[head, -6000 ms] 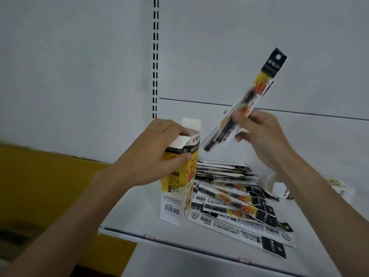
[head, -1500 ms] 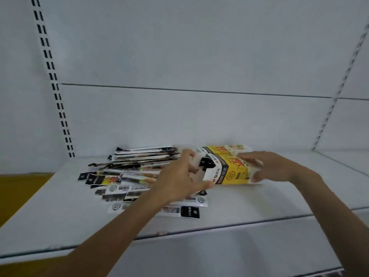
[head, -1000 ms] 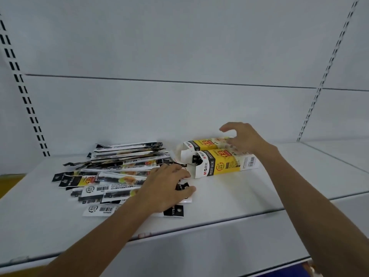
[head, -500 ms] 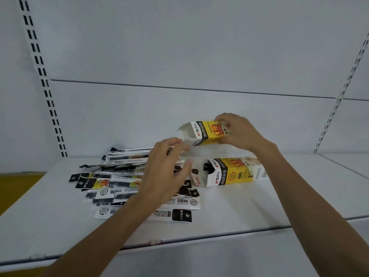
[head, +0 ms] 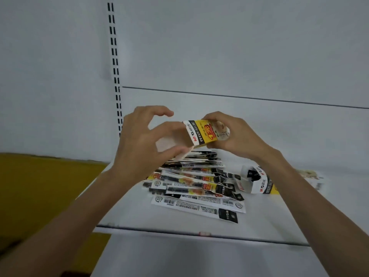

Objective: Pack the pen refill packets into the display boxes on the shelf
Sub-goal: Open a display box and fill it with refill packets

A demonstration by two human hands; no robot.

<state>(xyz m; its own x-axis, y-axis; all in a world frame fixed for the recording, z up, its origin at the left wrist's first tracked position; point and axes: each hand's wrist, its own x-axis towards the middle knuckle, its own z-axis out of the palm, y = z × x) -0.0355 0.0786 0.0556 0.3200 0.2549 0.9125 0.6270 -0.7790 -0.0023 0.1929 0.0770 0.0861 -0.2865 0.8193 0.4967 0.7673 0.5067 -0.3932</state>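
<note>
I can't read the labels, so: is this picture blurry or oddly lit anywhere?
Head view: soft, even light, no glare; the held box reads fairly sharp, the pile of packets is softer, the lying box smears at its far right end; same head view, the slotted upright leans, perhaps wide-angle distortion.

Yellow display box [head: 201, 132] sideways in your right hand [head: 237, 136], open end left; refill packets [head: 191, 182] piled below the grip; second box [head: 257, 182] lying lower right.

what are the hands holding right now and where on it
Both hold one yellow display box above the shelf. The right hand grips its right end; the left hand pinches the open, white-flapped left end.
</note>
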